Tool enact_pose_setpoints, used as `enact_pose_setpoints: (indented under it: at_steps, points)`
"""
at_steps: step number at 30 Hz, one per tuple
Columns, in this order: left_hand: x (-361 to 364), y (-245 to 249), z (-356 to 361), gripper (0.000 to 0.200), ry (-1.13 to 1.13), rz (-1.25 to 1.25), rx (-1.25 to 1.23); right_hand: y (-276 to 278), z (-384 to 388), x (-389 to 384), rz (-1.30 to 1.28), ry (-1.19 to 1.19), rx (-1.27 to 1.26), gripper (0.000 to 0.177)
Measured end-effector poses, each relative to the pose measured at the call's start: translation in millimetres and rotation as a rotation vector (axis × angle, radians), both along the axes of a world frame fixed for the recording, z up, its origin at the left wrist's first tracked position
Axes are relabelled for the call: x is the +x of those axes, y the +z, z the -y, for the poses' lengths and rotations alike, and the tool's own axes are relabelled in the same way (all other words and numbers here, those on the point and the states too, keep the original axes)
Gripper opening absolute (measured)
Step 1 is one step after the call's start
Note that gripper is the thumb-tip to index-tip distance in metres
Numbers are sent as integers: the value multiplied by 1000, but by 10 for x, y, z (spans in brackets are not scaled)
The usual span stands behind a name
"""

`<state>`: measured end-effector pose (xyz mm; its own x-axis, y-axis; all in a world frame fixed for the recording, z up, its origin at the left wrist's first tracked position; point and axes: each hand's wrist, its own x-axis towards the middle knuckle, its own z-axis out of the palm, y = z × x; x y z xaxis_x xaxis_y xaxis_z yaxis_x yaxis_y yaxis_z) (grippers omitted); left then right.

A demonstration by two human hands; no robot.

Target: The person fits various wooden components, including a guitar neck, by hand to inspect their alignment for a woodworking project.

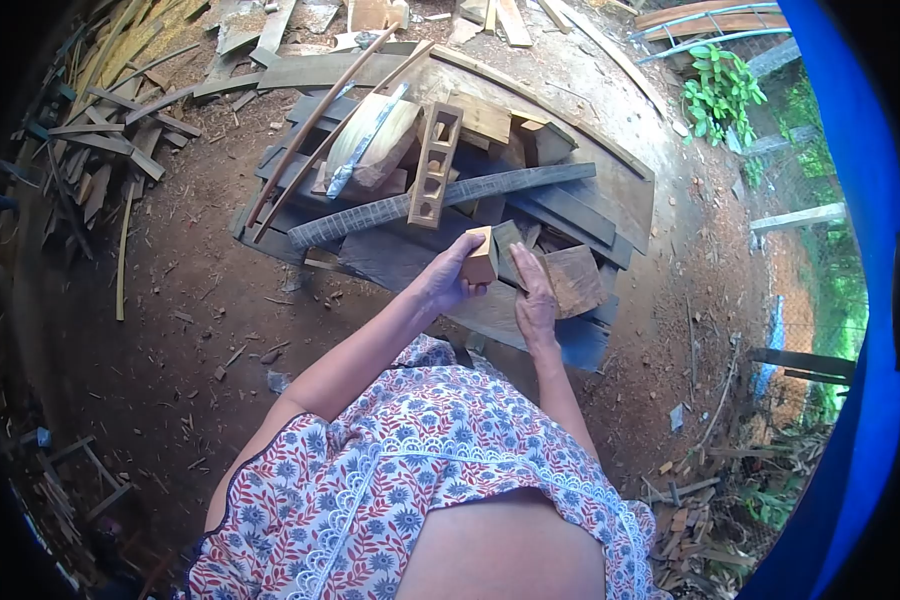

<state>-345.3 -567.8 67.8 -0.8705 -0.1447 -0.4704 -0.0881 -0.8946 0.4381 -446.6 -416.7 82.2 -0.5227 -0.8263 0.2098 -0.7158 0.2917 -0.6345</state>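
My left hand (454,274) is wrapped around a small pale wooden block (481,258), holding it over the pile of boards. Just to the right of the block, my right hand (536,302) has its fingers stretched forward. Its fingertips overlap a flat greyish piece (507,240) in this view, and I cannot tell whether they grip it. Beyond the right hand lies a brown rough-faced wood chunk (575,281). A wooden piece with a row of square holes (435,165) rests just past the block, across a long grey beam (450,197).
Stacked dark planks (560,215) carry wood offcuts and a pale log piece (375,140). Two thin brown rods (320,125) lean at the left. Scrap wood heaps (95,165) lie on the dirt floor (200,300). A blue sheet (850,200) hangs at the right beside mesh.
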Motion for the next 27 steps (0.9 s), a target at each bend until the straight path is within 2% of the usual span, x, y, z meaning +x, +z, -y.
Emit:
enact_pose_setpoints:
  at_steps: [3,8,9,11,12,18,20,21,24,26,27]
  points:
    - [-29,83,10,36,89,56,75,84,-27,24,17,-61,-43,63]
    - [-96,36,57,38,237,34,115,42,-33,119,-16,9,-20,63]
    - [-91,-29,89,38,238,35,116,46,-40,125,-15,9,-19,63]
    - [-57,-162,162,39,227,-157,202,61,-50,152,25,-10,1,63]
    - [-39,-130,176,32,238,-110,199,76,-49,145,25,-12,-1,63]
    - [-15,-220,223,36,176,-3,129,260,-65,105,-77,-75,-3,62]
    - [-48,-279,160,36,183,-3,166,364,-15,136,-248,92,21,59]
    - [-68,-250,139,37,187,-5,198,340,13,117,-250,92,21,59]
    - [-22,-142,142,36,118,33,80,125,74,-40,-103,144,40,62]
    - [17,-63,158,37,69,43,16,-24,55,-216,-45,-16,191,67]
    - [18,-37,158,38,66,80,-15,25,70,-196,-45,-4,191,67]
